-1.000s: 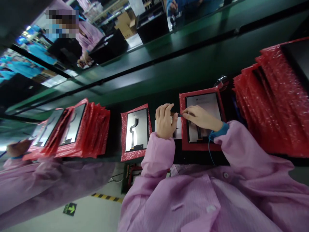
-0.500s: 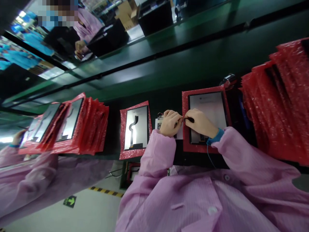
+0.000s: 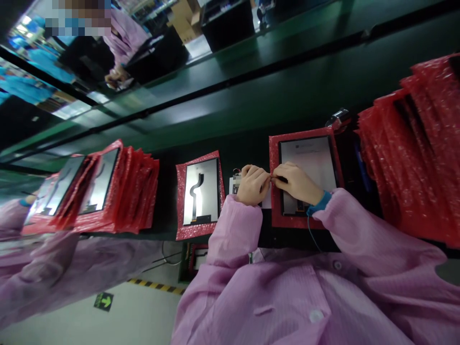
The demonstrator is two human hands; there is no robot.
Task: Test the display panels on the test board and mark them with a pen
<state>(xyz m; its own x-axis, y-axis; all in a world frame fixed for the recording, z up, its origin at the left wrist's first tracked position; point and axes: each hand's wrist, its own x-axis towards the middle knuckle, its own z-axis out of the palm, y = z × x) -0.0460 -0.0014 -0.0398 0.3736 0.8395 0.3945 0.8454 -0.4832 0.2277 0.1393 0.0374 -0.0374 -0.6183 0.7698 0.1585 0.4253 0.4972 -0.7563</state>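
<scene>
My left hand (image 3: 253,184) and my right hand (image 3: 297,182) meet fingertip to fingertip at the left edge of a display panel (image 3: 312,163). Both are closed in a pinch. What they hold between the fingertips is small, dark and mostly hidden. The panel lies on a red bubble-wrap sheet (image 3: 276,218), partly covered by my right hand and wrist. Beneath my left hand, a small white and metallic device (image 3: 235,182) shows only in part. Left of it rests another panel (image 3: 208,196) on red wrap, a black flex cable (image 3: 195,194) curving across its bright face.
Stacked red bubble-wrap sleeves (image 3: 413,163) stand at the right; more sleeves with panels (image 3: 136,191) stand at the left, beside a co-worker's sleeve (image 3: 46,268). A shiny metal cylinder (image 3: 339,119) sits behind my panel. A green ledge (image 3: 251,86) runs along the back.
The view has shifted slightly. My fingertips remain pressed together in nearly the same place, with the dark piece now less visible. The neighbouring co-worker's hand at far left has shifted a little.
</scene>
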